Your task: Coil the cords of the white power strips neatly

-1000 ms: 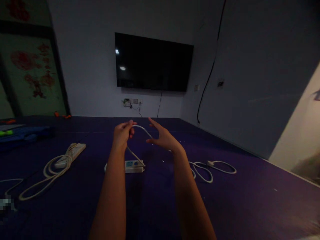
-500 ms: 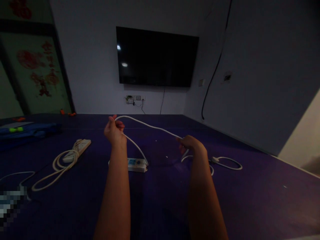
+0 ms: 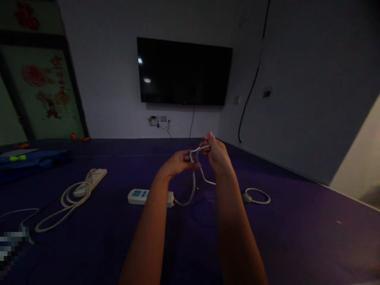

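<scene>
A white power strip [image 3: 141, 196] lies on the dark purple surface [image 3: 192, 245] in front of me. Its white cord [image 3: 192, 190] rises from the strip's right end in a hanging loop up to my hands. My left hand [image 3: 178, 162] pinches the cord, fingers closed round it. My right hand [image 3: 216, 154] is close beside it, also closed on the cord, which bends between the two hands. The rest of the cord runs down to the right and ends in a small loop with the plug [image 3: 248, 197] on the surface.
A second power strip [image 3: 92, 178] with a loosely coiled cord [image 3: 63, 204] lies at the left. A blue object [image 3: 32, 158] sits at the far left edge. A black TV [image 3: 184, 73] hangs on the wall above a socket [image 3: 158, 119].
My hands were spread apart with the cord stretched between them. They have come together in the middle, folding the cord into a hanging loop. The cord's tail on the right has shortened.
</scene>
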A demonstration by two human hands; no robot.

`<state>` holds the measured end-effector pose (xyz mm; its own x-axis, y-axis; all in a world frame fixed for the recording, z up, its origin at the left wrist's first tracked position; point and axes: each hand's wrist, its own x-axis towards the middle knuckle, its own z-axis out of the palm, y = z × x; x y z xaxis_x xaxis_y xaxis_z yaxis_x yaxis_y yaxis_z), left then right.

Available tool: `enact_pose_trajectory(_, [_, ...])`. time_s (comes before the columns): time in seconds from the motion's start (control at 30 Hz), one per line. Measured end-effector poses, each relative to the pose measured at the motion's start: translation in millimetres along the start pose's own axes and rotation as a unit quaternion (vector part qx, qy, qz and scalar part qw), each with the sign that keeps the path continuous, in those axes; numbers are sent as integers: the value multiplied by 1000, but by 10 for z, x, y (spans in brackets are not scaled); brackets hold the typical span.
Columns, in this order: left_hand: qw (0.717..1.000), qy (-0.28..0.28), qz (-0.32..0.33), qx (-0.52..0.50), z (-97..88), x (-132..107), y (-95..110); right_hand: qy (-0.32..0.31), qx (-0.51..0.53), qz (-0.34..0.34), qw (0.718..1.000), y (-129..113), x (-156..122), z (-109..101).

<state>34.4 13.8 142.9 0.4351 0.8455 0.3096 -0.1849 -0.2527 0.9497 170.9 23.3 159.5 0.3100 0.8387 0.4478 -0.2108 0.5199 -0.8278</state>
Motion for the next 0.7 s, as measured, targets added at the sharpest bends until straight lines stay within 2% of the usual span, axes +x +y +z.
enact_pose_trajectory(0.03, [1000,-11,7,18,47,26,-36,-13,9,-1,1000,-1,-20,51])
enact_pose_trajectory(0.1, [998,16,26,53,102,68,-92,-48,19,-3,999,-6,-57,136])
enact_pose_trajectory(0.2, [993,95,48,57,86,110,-130,-113,5,-8,994,-10,-87,187])
enact_pose_trajectory(0.3, [980,189,56,10,8,140,-124,-157,-97,-17,983,21,-63,120])
enact_pose_trajectory(0.37, [964,259,56,-29,-35,156,-104,-180,-211,-28,960,68,-26,22])
enact_pose_trajectory(0.47, [938,322,51,-121,-53,172,-71,-265,-358,-19,895,163,23,-133])
enact_pose_trajectory(0.57, [903,358,44,-235,-44,191,-71,-374,-408,5,833,268,51,-206])
enact_pose_trajectory(0.63, [879,383,45,-281,-53,209,-87,-403,-405,3,820,332,63,-193])
enact_pose_trajectory(0.7, [858,411,59,-302,-85,223,-100,-398,-376,-17,837,380,72,-148])
